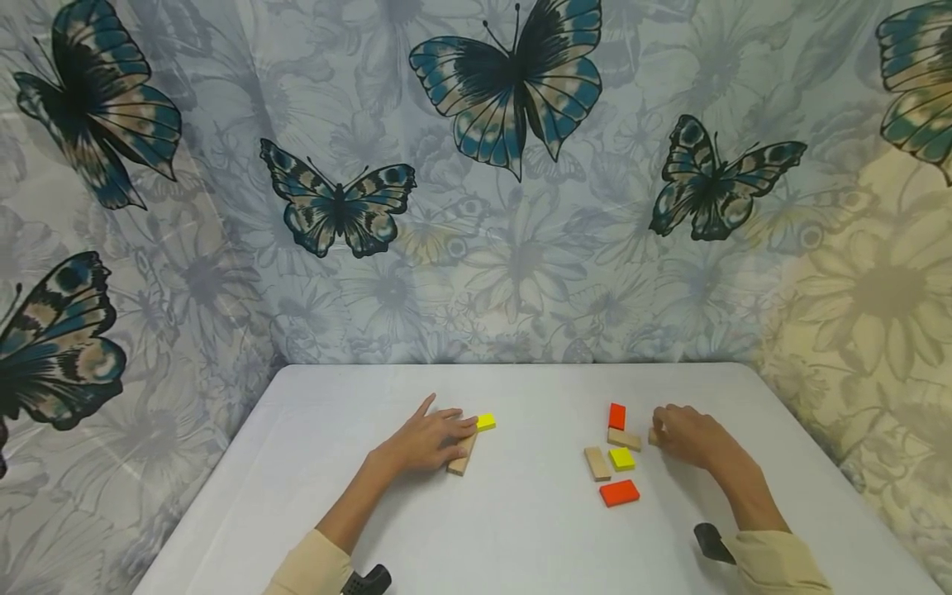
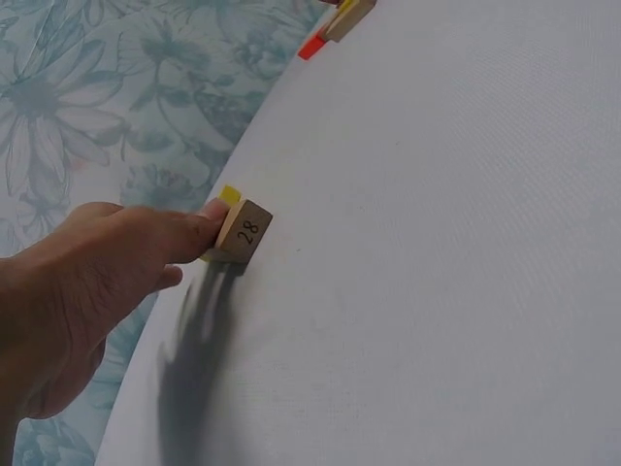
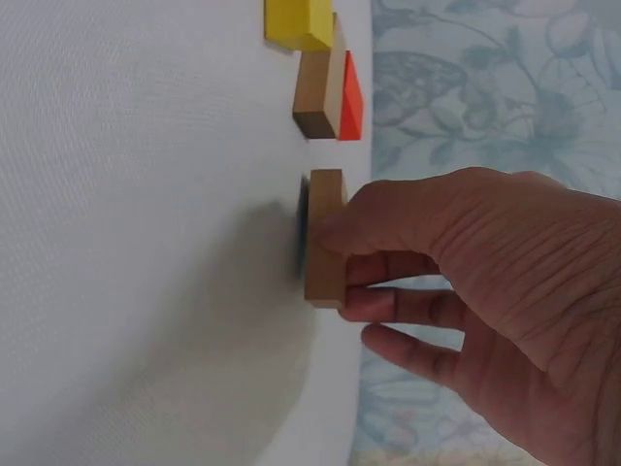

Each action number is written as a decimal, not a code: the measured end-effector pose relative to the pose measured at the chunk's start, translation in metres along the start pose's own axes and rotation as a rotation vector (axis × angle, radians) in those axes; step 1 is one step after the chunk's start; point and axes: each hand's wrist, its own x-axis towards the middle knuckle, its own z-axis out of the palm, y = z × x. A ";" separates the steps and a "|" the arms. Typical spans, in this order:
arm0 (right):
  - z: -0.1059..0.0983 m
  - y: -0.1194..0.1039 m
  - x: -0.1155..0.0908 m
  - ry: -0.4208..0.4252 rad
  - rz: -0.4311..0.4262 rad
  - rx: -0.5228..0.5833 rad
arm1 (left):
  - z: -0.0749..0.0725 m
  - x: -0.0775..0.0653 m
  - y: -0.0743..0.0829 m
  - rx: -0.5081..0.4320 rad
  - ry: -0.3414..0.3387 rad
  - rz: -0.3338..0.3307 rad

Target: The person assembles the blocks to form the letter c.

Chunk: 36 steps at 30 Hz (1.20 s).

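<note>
My left hand rests beside a plain wooden block, thumb and forefinger touching its side, the other fingers spread. The number 28 is printed on the block's near end. A yellow block lies at its far end, partly hidden by the wooden block in the left wrist view. At the right, my right hand pinches another plain wooden block between thumb and fingers, close over the table. Left of that hand, a wooden block lies against a red block.
Nearer the front are a yellow block, a wooden block and a red block. The white table reaches back to a butterfly-print cloth. Black wrist devices sit by both sleeves.
</note>
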 end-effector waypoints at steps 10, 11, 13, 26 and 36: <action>-0.012 0.000 -0.013 0.097 -0.058 -0.022 | 0.003 -0.002 0.003 -0.009 0.026 -0.010; -0.013 0.000 -0.015 0.110 -0.068 -0.026 | 0.003 -0.002 0.003 -0.010 0.021 -0.014; -0.017 -0.001 -0.017 0.138 -0.090 -0.034 | 0.003 -0.003 0.003 -0.012 0.017 -0.021; -0.038 -0.023 -0.024 0.260 -0.142 -0.084 | 0.002 -0.002 0.005 -0.033 0.045 -0.024; -0.052 -0.034 -0.031 0.318 -0.205 -0.075 | 0.004 -0.003 0.006 -0.057 0.051 -0.041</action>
